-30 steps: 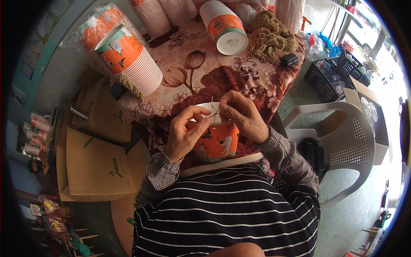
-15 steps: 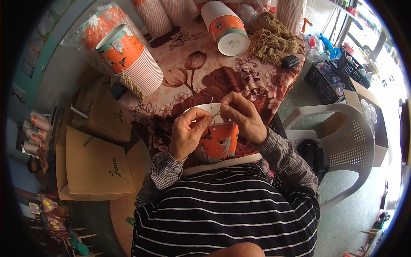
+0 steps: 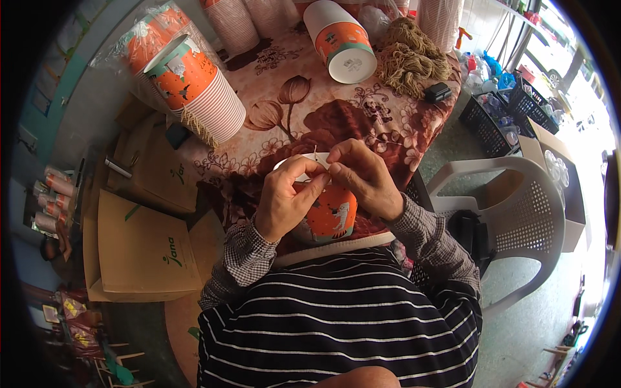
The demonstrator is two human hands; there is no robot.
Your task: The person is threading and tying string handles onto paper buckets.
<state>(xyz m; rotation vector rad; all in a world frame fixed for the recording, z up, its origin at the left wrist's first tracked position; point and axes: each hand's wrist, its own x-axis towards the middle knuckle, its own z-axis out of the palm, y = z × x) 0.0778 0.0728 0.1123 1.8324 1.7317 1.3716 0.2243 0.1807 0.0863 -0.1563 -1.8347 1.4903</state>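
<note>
An orange paper bucket [image 3: 341,216] with printed figures and a white inside stands upright close against my body, at the table's near edge. Over its rim my two hands nearly meet. My left hand [image 3: 290,197] is closed, thumb and forefinger pinching a thin beige string [image 3: 315,156] that comes up at the bucket's rim. My right hand [image 3: 369,178] is closed too, its thumb and fingertips at the same string just beside the left fingertips. Most of the string between them is hidden by my fingers.
On the flowered tablecloth [image 3: 272,81] lie a nested stack of buckets [image 3: 210,107] with strings hanging over it, another bucket stack [image 3: 339,45], a beige string bundle [image 3: 414,61] and a small black object [image 3: 438,92]. Cardboard boxes [image 3: 145,249] stand left, a plastic chair [image 3: 524,213] right.
My left fingertips have moved slightly right, up against the right ones. The string crossing that showed between my hands is now mostly covered. The bucket has tilted or shifted slightly.
</note>
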